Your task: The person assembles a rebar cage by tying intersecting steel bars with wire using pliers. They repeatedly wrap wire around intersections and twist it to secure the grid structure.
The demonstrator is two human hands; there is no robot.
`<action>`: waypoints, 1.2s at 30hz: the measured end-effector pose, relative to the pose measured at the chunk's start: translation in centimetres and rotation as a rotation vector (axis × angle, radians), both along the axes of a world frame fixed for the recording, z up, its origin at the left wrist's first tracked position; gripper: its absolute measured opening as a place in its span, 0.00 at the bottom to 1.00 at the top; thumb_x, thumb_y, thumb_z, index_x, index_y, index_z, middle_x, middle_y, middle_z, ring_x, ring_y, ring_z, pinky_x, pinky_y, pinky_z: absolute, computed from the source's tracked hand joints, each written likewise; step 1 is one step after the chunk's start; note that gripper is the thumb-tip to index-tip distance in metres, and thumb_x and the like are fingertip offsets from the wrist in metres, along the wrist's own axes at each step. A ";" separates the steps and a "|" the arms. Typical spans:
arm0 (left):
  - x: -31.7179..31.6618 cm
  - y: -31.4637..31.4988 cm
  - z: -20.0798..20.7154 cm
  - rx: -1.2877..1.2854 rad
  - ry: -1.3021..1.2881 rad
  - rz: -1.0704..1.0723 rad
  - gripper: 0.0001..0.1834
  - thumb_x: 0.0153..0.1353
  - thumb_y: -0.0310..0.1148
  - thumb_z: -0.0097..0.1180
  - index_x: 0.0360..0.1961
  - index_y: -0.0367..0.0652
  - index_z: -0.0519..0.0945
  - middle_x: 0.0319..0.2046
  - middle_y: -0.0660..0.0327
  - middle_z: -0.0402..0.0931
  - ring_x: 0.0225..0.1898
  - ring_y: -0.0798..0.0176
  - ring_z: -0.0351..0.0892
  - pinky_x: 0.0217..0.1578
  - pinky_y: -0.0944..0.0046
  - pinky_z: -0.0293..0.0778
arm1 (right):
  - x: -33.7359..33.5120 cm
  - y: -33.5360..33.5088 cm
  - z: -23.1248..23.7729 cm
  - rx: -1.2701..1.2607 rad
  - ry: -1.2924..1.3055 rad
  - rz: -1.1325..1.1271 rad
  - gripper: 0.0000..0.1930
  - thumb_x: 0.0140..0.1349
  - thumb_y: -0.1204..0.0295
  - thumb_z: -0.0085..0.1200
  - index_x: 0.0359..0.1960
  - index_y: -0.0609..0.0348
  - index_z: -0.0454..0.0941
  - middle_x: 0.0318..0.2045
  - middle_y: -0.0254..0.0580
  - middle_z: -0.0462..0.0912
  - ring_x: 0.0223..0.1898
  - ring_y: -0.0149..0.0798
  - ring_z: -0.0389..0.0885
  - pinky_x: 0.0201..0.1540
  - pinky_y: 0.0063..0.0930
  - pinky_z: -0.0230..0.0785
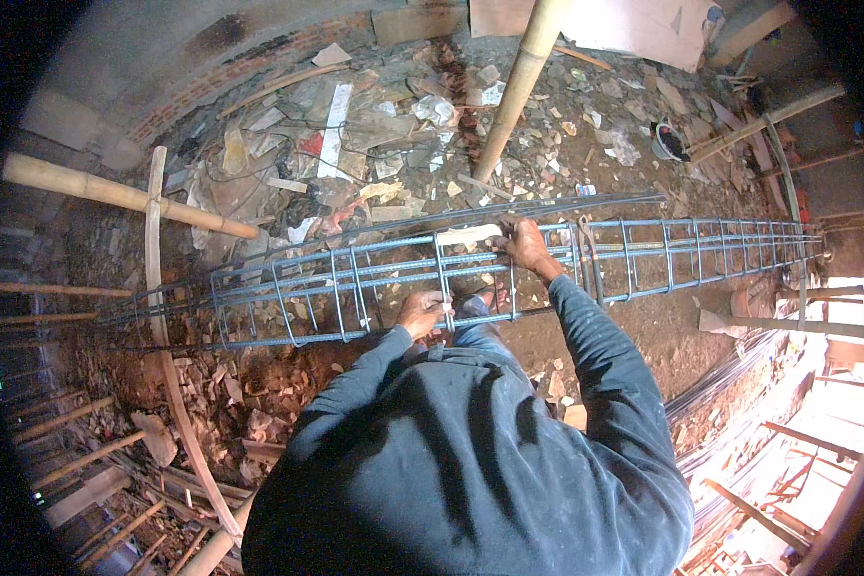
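A long cage of blue steel rebar (394,272) with square stirrups lies across in front of me at waist level. My left hand (420,314) is at its near lower bar, fingers closed round the side of a stirrup (441,274). My right hand (528,248) is closed at the far upper bar; what its fingers hold is hidden. Beside it, a pale flat strip (468,234) lies along that bar. Just right of my right hand, a pair of pincers (592,259) hangs on the cage, handles pointing down.
A bamboo pole (518,91) rises beyond the cage, and another bamboo pole (130,196) juts in from the left. A curved wooden upright (156,240) stands at the cage's left part. Rubble covers the ground. A bucket (669,142) sits far right; long rods (739,365) lie near right.
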State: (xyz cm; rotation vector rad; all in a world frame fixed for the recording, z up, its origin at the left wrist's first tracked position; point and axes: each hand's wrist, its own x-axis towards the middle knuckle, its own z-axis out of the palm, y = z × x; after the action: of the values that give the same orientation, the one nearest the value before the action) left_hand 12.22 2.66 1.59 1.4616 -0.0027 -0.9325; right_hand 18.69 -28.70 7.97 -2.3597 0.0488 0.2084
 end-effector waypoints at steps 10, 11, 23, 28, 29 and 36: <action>0.2 0.1 -0.4 0.064 -0.086 -0.043 0.12 0.69 0.24 0.60 0.52 0.32 0.82 0.42 0.54 0.87 0.42 0.58 0.89 0.43 0.59 0.86 | -0.6 0.0 -1.4 0.094 -0.138 -0.042 0.23 0.53 0.62 0.73 0.49 0.60 0.85 0.32 0.58 0.86 0.35 0.59 0.85 0.42 0.48 0.75; 0.2 0.2 -0.4 0.079 -0.093 -0.062 0.12 0.69 0.24 0.61 0.52 0.32 0.82 0.42 0.54 0.87 0.42 0.58 0.89 0.43 0.58 0.86 | -0.7 0.0 -1.5 0.083 -0.120 -0.052 0.22 0.53 0.63 0.73 0.49 0.60 0.85 0.32 0.58 0.86 0.36 0.59 0.85 0.42 0.48 0.75; 0.2 0.3 -0.4 0.015 -0.041 -0.011 0.13 0.69 0.25 0.61 0.52 0.32 0.84 0.41 0.55 0.87 0.41 0.59 0.89 0.42 0.60 0.86 | -1.0 1.0 -0.7 0.087 -0.049 -0.148 0.22 0.52 0.68 0.73 0.49 0.61 0.85 0.36 0.55 0.89 0.36 0.53 0.87 0.42 0.45 0.76; 0.3 0.3 -0.6 0.105 -0.082 -0.033 0.12 0.70 0.23 0.60 0.52 0.30 0.83 0.43 0.54 0.86 0.41 0.59 0.89 0.41 0.60 0.87 | -0.8 1.0 -1.2 0.169 -0.099 -0.156 0.23 0.50 0.65 0.74 0.49 0.59 0.86 0.34 0.57 0.88 0.35 0.58 0.87 0.41 0.48 0.77; 0.3 0.3 -0.7 0.115 -0.071 -0.041 0.12 0.70 0.23 0.60 0.52 0.29 0.83 0.43 0.54 0.86 0.41 0.59 0.89 0.41 0.60 0.87 | -0.9 1.0 -1.1 0.158 -0.059 -0.174 0.23 0.51 0.64 0.75 0.49 0.59 0.86 0.33 0.56 0.88 0.34 0.58 0.87 0.41 0.47 0.77; 0.2 0.4 -1.0 0.096 -0.094 -0.058 0.14 0.69 0.25 0.62 0.52 0.29 0.83 0.43 0.55 0.87 0.41 0.60 0.89 0.43 0.59 0.86 | -1.2 1.0 -0.2 0.138 -0.041 -0.155 0.23 0.54 0.71 0.72 0.54 0.58 0.85 0.39 0.52 0.90 0.36 0.45 0.88 0.42 0.40 0.78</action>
State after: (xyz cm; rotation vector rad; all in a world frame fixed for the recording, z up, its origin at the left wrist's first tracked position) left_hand 12.40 3.09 0.55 1.6000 -0.0705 -0.9206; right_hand 17.53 -27.66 7.73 -2.2098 0.1907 0.0851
